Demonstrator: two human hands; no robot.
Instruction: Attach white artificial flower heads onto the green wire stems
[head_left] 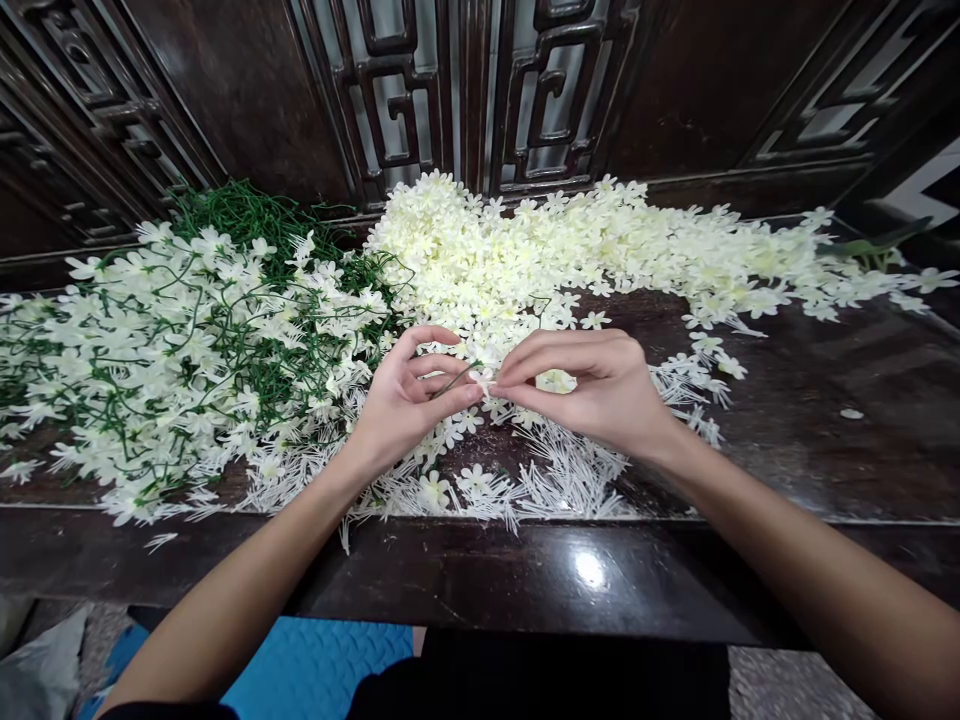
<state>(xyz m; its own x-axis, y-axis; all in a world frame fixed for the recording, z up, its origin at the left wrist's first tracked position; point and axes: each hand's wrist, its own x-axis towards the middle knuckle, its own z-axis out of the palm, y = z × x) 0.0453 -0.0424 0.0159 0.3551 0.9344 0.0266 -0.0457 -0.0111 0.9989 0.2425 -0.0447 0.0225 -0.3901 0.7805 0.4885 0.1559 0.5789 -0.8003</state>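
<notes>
Over the middle of a dark wooden bench, my left hand (405,400) pinches a thin green plastic stem (452,381) between thumb and fingers. At the stem's tip is a small white artificial flower (481,379). My right hand (604,390) comes in from the other side, its thumb and fingertips closed on that flower's petals. Beneath both hands lie loose white flower heads (474,480) and a heap of thin white stamen pieces (574,475). Whether the flower is fully seated on the stem is too small to tell.
At left spreads a pile of white flowers on green stems (172,350), with bare green stems (251,220) behind. Loose cream-white flower heads (465,255) stretch along the back to the right. A carved wooden backrest (262,90) rises behind; the bench's front edge (510,580) is nearest me.
</notes>
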